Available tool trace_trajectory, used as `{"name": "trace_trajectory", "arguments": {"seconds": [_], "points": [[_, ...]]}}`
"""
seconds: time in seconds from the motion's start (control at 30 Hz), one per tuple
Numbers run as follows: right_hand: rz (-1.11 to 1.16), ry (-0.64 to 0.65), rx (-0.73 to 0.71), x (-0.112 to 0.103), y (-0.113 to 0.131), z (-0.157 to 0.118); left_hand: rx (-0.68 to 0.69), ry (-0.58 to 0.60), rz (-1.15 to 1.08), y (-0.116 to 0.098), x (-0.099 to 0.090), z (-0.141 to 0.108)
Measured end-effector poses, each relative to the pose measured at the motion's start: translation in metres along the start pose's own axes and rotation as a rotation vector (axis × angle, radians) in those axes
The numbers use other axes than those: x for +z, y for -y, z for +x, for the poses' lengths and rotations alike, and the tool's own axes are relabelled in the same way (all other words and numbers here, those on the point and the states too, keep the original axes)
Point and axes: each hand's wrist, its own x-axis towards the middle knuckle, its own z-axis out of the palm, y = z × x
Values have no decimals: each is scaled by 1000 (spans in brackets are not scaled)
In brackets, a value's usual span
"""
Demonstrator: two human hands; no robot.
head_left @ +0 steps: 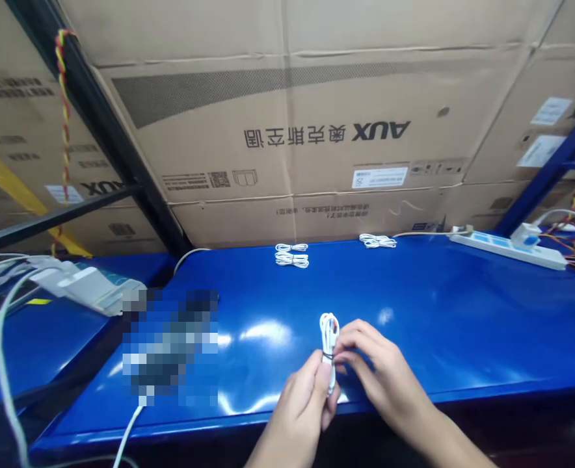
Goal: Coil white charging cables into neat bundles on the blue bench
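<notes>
A white cable point(329, 325), folded into a narrow bundle, stands upright over the front edge of the blue shelf point(414, 325). My left hand point(307, 393) is closed round its lower half, thumb pressed on the front. A thin black twist tie point(327, 355) wraps the bundle at its middle. From the right, my right hand point(380, 364) pinches at this tie with thumb and fingertips, which partly hide its end. Toward the back lie tied white cable bundles point(292, 260), and another bundle point(378, 241) rests farther right.
A white power strip point(507, 250) with a plug sits at the back right. More white plugs and cords point(87, 286) crowd the left. A blurred-out object point(170, 344) lies front left, a cord point(130, 432) running from it. Large cartons point(317, 84) wall the back between metal posts.
</notes>
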Motion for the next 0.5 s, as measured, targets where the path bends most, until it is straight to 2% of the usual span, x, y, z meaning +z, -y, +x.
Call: {"name": "trace_trajectory", "arguments": {"seconds": [0.17,0.27,0.37,0.5], "points": [[-32,59,31,10,-6,-3,-64,-28,-85,-2,2,3],[-82,35,17,6,-8,-4,-116,-40,-238,2,-4,7],[-224,-45,-11,-15,-22,-6,-154,-68,-442,9,-15,11],[-583,-29,1,-49,-53,-11,-116,40,-502,13,-23,11]]}}
